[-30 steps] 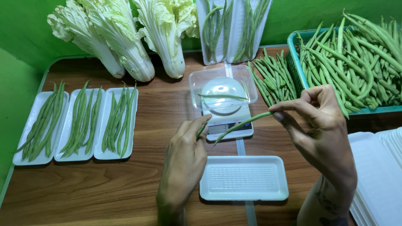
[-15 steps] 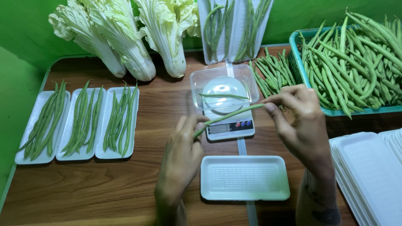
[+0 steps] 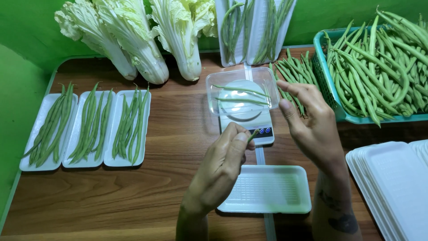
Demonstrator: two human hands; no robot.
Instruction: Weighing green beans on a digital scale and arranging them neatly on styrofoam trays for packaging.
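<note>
A wooden table [image 3: 169,134] runs out of view below; the basket [image 3: 322,67] is cut off at right. The right hand [image 3: 312,125] hangs open and empty, hiding loose beans. The left hand [image 3: 223,165] pinches a bean tip [image 3: 253,134] beside the scale [image 3: 249,122].

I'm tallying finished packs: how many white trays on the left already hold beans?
3, side by side at the table's left: left tray, middle tray, right tray. Two more stand upright at the back.
</note>
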